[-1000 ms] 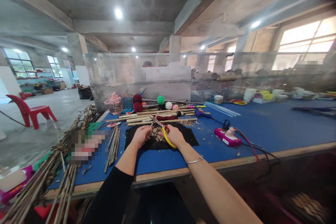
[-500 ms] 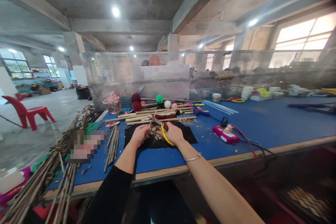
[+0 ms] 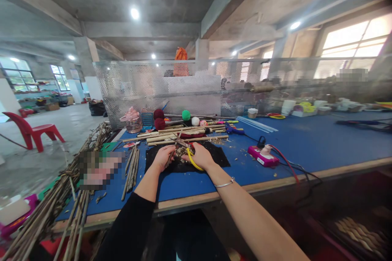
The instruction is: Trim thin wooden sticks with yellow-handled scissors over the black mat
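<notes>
My right hand (image 3: pixel 201 156) is closed on a pair of scissors with yellow handles (image 3: pixel 193 161), the blades pointing up and to the left. My left hand (image 3: pixel 163 158) is closed around a short, thin brown twig (image 3: pixel 170 156), close to the blades. Both hands are over a black cloth (image 3: pixel 217 155) on the blue table (image 3: pixel 232 185). Pale chips and shavings (image 3: pixel 180 154) lie on the cloth between them. The fingertips of both hands are partly hidden.
Cut sticks (image 3: pixel 131 169) lie left of the cloth, beside a long bundle of branches (image 3: pixel 45 208). Behind are pale rods (image 3: pixel 186 139), yarn balls (image 3: pixel 185 115) and a glue gun (image 3: pixel 235 129). A pink power strip (image 3: pixel 263 156) with cables stands right. A perforated metal screen (image 3: pixel 131 77) rises behind.
The scissor blades have tilted slightly lower to the left, and the twig in my left hand has shifted a little. An orange shape has risen above the screen at the back.
</notes>
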Available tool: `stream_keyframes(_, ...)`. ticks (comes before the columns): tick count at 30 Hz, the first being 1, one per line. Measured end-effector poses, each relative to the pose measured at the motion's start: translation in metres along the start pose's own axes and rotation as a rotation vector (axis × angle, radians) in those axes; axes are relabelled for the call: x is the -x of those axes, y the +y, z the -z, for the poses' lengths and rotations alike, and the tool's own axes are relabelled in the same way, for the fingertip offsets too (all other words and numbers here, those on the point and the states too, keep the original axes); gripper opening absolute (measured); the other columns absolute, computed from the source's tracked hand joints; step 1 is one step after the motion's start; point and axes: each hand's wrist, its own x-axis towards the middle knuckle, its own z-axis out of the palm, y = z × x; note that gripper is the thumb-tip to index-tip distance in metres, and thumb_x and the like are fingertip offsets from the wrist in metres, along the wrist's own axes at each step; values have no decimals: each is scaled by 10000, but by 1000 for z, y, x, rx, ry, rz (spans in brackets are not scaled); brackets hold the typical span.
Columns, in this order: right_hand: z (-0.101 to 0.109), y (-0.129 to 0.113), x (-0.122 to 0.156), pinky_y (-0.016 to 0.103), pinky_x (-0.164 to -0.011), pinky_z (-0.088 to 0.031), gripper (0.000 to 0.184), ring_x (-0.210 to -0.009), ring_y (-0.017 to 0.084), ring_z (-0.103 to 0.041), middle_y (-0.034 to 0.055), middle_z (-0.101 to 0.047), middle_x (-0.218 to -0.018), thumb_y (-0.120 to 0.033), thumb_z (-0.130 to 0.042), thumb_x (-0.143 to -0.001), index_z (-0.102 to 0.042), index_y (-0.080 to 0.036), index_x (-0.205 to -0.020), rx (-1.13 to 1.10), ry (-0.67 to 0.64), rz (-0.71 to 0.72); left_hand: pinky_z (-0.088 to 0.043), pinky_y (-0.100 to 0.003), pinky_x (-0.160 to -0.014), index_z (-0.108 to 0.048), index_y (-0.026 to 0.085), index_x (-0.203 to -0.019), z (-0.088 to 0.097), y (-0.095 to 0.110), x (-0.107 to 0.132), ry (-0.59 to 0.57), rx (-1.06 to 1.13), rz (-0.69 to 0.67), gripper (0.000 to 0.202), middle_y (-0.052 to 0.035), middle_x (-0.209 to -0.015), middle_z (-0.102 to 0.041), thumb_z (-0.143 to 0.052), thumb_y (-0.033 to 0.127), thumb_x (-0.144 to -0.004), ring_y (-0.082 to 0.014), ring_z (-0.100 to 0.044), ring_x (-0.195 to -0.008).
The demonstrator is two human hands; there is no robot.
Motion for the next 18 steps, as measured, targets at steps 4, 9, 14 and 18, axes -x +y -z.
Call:
stream_keyframes(4, 0, 1, -1, 246, -624, -337, 489, -766, 169, -529, 50, -567, -834, -574, -622, -585, -499, -180, -847, 13, 32, -10, -185, -171, -342, -610, 127, -894, 2, -3, -3, -28, 23, 12, 360, 26, -539, -490, -600, 376, -635, -41, -381, -374)
stream_keyframes(9, 2, 3, -2, 264, -663, -356, 507, -826, 198, -518, 74, -554, -870, -594, -613, -569, -497, -168, -817, 63, 80, -56, -214, -165, -348, -604, 127, -940, 5, -6, -8, -51, 63, 16, 383, 22, -561, -507, -575, 378, -652, -37, -381, -381)
stream_keyframes(14, 3, 2, -2, 287, -709, -362, 543, -869, 215, -510, 91, -551, -915, -600, -618, -558, -500, -166, -863, 83, 38, -37, -217, -163, -333, -601, 128, -948, 4, -6, -8, -47, 67, 9, 406, 23, -561, -510, -589, 391, -639, -40, -392, -372)
stream_keyframes(18, 3, 1, -1, 288, -742, -362, 566, -885, 217, -511, 88, -555, -928, -588, -639, -542, -506, -163, -890, 97, 24, -22, -234, -166, -337, -605, 118, -922, 3, -7, -8, -17, 70, -10, 424, 25, -535, -513, -627, 400, -607, -42, -398, -360)
